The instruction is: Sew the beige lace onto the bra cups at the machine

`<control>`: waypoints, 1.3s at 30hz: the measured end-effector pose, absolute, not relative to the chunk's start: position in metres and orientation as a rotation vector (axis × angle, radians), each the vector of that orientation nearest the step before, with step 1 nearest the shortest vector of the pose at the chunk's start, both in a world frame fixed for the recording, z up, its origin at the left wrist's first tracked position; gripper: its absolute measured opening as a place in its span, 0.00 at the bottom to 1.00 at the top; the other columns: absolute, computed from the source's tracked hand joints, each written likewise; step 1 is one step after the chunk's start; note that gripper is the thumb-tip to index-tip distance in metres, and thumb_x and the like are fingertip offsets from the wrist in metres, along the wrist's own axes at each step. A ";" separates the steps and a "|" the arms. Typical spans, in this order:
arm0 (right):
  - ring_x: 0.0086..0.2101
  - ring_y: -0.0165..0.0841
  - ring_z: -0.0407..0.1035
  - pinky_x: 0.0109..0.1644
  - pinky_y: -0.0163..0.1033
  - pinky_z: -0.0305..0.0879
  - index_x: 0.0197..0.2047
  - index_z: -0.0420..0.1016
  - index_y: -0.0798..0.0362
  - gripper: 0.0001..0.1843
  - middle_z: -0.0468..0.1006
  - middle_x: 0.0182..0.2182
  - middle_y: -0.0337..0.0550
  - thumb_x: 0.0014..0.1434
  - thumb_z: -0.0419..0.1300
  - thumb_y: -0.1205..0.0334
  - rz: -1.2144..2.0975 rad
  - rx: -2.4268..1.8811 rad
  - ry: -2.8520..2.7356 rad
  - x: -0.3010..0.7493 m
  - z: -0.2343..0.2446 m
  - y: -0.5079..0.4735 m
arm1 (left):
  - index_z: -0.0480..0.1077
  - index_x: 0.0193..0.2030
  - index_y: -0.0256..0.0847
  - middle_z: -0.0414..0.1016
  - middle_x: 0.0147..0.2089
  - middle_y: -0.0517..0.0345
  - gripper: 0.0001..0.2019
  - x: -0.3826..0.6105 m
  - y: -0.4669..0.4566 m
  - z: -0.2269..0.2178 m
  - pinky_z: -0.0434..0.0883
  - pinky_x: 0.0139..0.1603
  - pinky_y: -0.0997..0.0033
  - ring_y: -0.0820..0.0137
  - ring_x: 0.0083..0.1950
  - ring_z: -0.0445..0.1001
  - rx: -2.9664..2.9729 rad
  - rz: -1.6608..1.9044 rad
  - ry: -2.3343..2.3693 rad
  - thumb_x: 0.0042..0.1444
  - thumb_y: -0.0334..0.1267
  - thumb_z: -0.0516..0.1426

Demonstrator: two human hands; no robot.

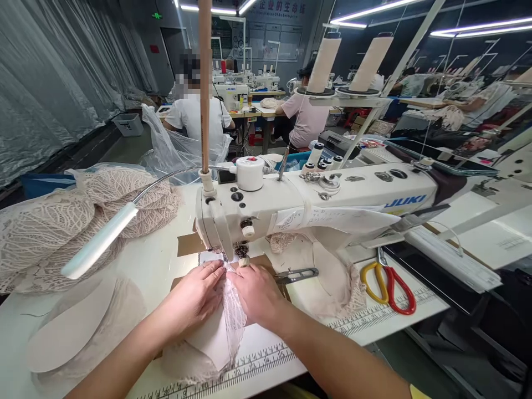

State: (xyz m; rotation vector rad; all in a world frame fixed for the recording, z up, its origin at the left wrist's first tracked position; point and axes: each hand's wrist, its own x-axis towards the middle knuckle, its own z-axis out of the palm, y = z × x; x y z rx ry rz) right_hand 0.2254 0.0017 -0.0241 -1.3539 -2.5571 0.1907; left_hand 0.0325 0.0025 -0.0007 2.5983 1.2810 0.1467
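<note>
Both my hands rest on a piece of white lace and beige padded fabric [220, 338] lying under the needle of a white JUKI sewing machine [316, 199]. My left hand [195, 296] lies flat on the fabric left of the presser foot, fingers stretched toward the needle. On the right side my right hand [257, 293] presses the lace down, fingers curled onto it close to the needle. The lace bunches up between the two hands.
A heap of lace pieces [62, 221] fills the table's left. A gooseneck lamp [100, 238] hangs over it. Thread snips [297, 274], red-and-yellow scissors [390, 282] and a stack of cut pieces [332, 277] lie to the right. Other people sew at the back.
</note>
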 end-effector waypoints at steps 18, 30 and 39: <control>0.32 0.33 0.64 0.34 0.37 0.56 0.37 0.75 0.51 0.10 0.73 0.30 0.41 0.59 0.52 0.69 0.247 -1.278 -2.447 0.229 -0.025 0.004 | 0.63 0.60 0.31 0.63 0.63 0.41 0.27 0.012 0.021 -0.006 0.63 0.63 0.50 0.55 0.63 0.61 2.804 0.160 1.055 0.52 0.23 0.48; 0.32 0.31 0.68 0.36 0.34 0.60 0.34 0.74 0.53 0.12 0.76 0.32 0.40 0.56 0.52 0.75 0.427 -1.188 -2.196 0.239 -0.033 0.008 | 0.65 0.32 0.39 0.69 0.32 0.53 0.11 0.035 -0.018 -0.006 0.63 0.35 0.63 0.65 0.34 0.65 2.599 0.424 1.252 0.63 0.32 0.46; 0.37 0.31 0.68 0.41 0.34 0.62 0.44 0.71 0.54 0.12 0.76 0.37 0.42 0.59 0.51 0.72 0.507 -0.999 -2.245 0.235 -0.023 0.000 | 0.62 0.33 0.40 0.68 0.31 0.55 0.07 0.027 -0.018 -0.005 0.62 0.36 0.63 0.65 0.34 0.65 2.483 0.467 1.192 0.61 0.33 0.47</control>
